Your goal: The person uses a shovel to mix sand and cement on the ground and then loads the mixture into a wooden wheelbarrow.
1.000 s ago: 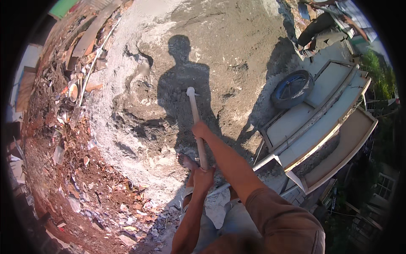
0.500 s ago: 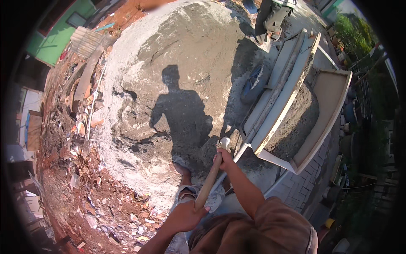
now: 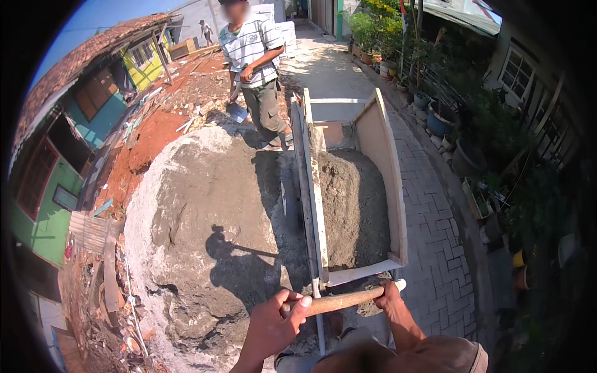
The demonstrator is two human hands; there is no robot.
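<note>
Both of my hands hold a long-handled tool that looks like a hoe, its wooden handle (image 3: pixel 342 303) nearly level across my front. My left hand (image 3: pixel 273 326) wraps the handle's left end, thumb along it. My right hand (image 3: pixel 392 298) grips close to the pale right end. A clump of wet grey mix shows under the handle beside my right hand; the blade itself cannot be made out clearly. Just beyond the handle is a long wooden trough (image 3: pixel 401 205), partly filled with grey mortar (image 3: pixel 351 199). Left of it spreads a wide mound of mortar (image 3: pixel 211 186).
Another person (image 3: pixel 252 62) stands beyond the mound, one hand on a tool with a blue blade (image 3: pixel 237 112). A paved path (image 3: pixel 429 217) runs along the right, edged by potted plants (image 3: pixel 440 118). Rubble (image 3: pixel 115 292) and low houses line the left.
My view has lifted toward the far end. The hoe has swung from slanting over the mound's near edge to level in front of the trough, both hands still on it.
</note>
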